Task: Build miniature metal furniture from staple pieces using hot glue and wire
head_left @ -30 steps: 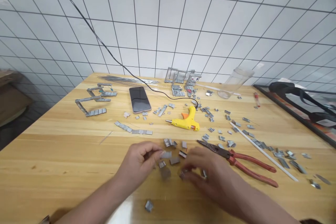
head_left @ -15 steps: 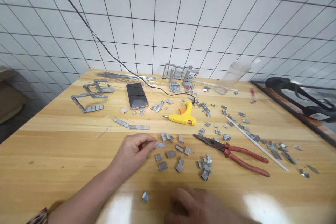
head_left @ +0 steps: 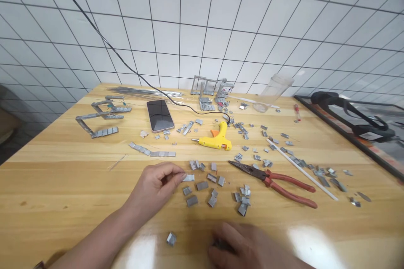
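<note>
My left hand [head_left: 156, 183] is closed in a pinch on the end of a small, flat grey metal piece [head_left: 189, 178] just above or on the wood. Around its fingertips lie several loose bent metal pieces [head_left: 202, 185]. Near the front edge of view, my right hand [head_left: 243, 246] is curled and blurred; something dark shows between thumb and fingers, too unclear to name. Left of it a single bent metal piece [head_left: 171, 238] rests on the table. A small cluster of metal pieces [head_left: 243, 201] lies beyond the right hand.
Red-handled long-nose pliers [head_left: 274, 180] lie to the right, beside a white stick [head_left: 303, 170]. Farther back are a yellow glue gun [head_left: 216, 138] with its cord, a phone [head_left: 160, 115], joined metal strips [head_left: 151, 151], metal frames [head_left: 210, 92] and a clear plastic jar [head_left: 273, 92].
The view has shifted a little, so the table things sit farther left. My right hand has moved slightly right over the table. The left hand keeps its pinch on the metal piece.
</note>
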### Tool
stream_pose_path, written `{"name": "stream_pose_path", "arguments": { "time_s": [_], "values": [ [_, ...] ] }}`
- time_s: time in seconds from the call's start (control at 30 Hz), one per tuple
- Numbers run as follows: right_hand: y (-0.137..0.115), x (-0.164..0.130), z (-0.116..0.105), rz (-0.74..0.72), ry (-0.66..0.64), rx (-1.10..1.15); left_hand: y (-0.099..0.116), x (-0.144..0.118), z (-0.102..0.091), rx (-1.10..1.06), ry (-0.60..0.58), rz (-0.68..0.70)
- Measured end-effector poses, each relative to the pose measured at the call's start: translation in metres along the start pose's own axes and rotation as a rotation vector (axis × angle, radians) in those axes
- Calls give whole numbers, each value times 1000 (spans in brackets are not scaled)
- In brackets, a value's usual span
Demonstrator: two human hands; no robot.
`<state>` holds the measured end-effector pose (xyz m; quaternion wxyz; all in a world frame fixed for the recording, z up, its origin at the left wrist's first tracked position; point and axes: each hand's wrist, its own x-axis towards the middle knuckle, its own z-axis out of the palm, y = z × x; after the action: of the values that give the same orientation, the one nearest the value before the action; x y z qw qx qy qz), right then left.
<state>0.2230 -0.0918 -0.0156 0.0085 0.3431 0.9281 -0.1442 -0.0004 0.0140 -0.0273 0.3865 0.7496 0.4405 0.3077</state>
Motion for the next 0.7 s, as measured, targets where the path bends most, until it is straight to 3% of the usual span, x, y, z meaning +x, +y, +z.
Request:
{"name": "stream_pose_path", "arguments": {
  "time_s": [0.13,0.3,0.43,0.57,0.7],
  "values": [
    [14,1,-7,78,69,-19,0,1,0,2,-1,12],
    [13,20,-6,111,430,-227,-2,2,-2,4,20,29],
    [-9,58,13,-131,669,-227,-3,2,-6,7,54,31],
    [-14,84,27,-244,549,-296,-4,3,-8,19,80,28],
    [6,77,17,-121,338,-289,-7,5,-9,26,64,41]
  ]
}}
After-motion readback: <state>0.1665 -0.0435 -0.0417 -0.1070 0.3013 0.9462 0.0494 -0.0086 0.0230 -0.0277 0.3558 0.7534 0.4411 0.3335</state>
